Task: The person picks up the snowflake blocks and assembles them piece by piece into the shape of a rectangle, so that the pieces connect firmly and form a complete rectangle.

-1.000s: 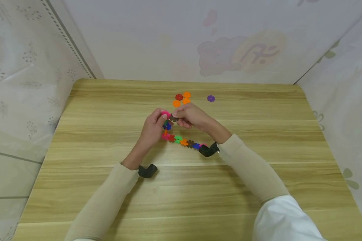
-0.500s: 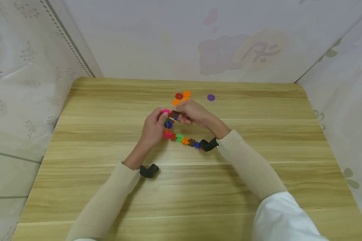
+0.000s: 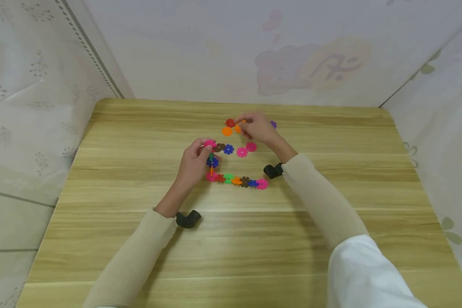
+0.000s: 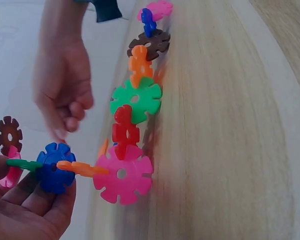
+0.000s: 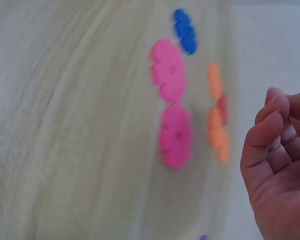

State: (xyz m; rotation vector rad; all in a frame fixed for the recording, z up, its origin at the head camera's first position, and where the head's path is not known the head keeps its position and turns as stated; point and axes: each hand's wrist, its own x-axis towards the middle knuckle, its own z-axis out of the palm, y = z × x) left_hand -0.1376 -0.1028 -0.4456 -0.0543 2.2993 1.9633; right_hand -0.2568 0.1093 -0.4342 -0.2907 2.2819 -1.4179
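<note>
A chain of interlocking flower-shaped plastic discs (image 4: pixel 135 100) runs along the table and bends up at a pink corner disc (image 4: pixel 122 175). My left hand (image 3: pixel 192 161) pinches its far end near a green disc (image 4: pixel 24 164), with fingers behind a blue disc (image 4: pixel 55 172). Beyond the grip, a brown disc (image 4: pixel 9 135) joins a pink disc (image 4: pixel 11 170). My right hand (image 3: pixel 259 128) is over the loose discs at the back, partly covering an orange disc (image 3: pixel 237 128). Its fingers are bent loosely, and nothing shows between them in the right wrist view (image 5: pixel 280 150).
Two loose pink discs (image 3: pixel 242 152) and a blue disc (image 3: pixel 228 149) lie between the hands. A red disc (image 3: pixel 230 123) and an orange disc (image 3: pixel 227 131) are farther back, with a purple disc (image 3: pixel 273 124) beside the right hand. Black wrist mounts (image 3: pixel 188 219) project from both sleeves.
My right hand has let go of the brown disc at the chain's end and moved back and right to the loose discs. Blue and pink discs it covered now show. The left hand keeps its hold.
</note>
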